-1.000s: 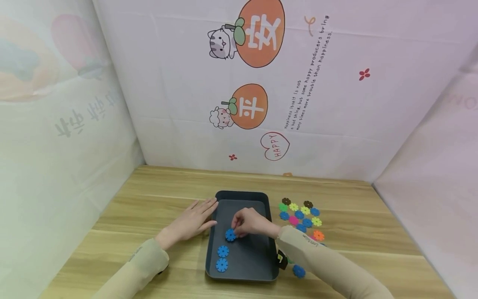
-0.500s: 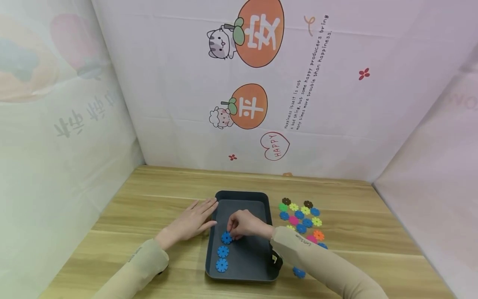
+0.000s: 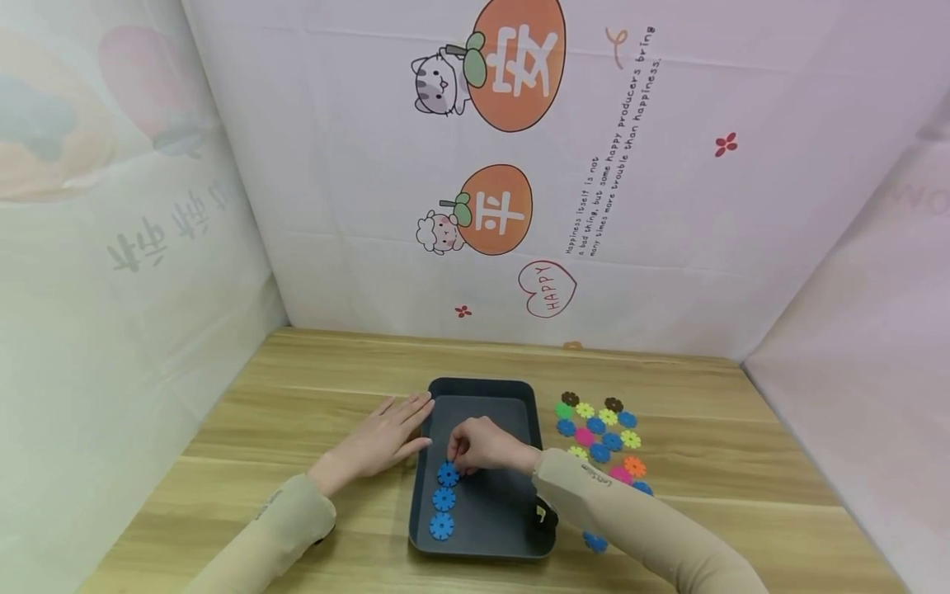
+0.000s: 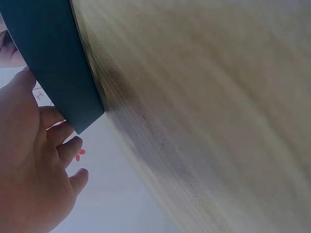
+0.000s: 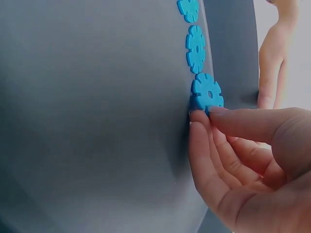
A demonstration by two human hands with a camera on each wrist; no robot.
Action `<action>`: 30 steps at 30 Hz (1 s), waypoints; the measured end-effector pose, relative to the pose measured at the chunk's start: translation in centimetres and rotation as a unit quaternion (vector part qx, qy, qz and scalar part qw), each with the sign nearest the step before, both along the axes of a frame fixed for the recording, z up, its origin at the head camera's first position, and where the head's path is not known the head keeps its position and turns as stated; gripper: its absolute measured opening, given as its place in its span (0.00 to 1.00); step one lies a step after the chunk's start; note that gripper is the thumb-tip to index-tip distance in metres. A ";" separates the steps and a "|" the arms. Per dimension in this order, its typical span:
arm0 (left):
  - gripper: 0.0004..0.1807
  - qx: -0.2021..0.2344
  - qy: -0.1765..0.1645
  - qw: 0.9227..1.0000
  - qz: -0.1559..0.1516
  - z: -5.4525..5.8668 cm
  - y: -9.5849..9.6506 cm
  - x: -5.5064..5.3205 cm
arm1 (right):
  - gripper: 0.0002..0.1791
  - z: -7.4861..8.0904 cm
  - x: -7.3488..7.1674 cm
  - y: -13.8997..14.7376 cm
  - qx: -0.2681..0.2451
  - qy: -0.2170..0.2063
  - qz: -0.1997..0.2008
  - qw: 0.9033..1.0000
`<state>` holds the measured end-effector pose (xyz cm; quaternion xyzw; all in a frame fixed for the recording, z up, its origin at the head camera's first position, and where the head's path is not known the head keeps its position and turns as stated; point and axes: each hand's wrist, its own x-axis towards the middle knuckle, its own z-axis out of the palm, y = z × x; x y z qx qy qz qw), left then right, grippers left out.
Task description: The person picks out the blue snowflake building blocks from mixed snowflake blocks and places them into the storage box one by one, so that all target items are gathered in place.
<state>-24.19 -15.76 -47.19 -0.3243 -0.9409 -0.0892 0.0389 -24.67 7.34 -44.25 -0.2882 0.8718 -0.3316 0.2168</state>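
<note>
Hazy left wrist view, tabletop seemingly blurry

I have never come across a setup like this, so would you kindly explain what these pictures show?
There is no machine here: a person works with a bare left hand and right hand. The wide view comes from a camera on the head; the two close views come from one on each wrist. A dark tray stands on a wooden table, with loose coloured discs to its right. The left hand rests at the tray's left edge. The right hand pinches a blue disc, in line with two others in the tray.
</note>
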 end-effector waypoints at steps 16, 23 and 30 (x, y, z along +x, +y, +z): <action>0.36 -0.002 -0.003 1.000 0.004 -0.1 0.1 -0.1 | 0.03 0.5 -0.4 0.5 0.003 0.030 0.004 1.000; 0.37 -0.003 -0.008 1.000 0.004 -0.3 0.0 -0.2 | 0.03 1.9 -0.5 3.5 -0.022 0.048 -0.018 0.998; 0.37 -0.001 -0.011 1.000 0.003 -0.3 0.0 -0.1 | 0.06 2.5 -1.0 9.0 -0.040 0.049 -0.053 0.997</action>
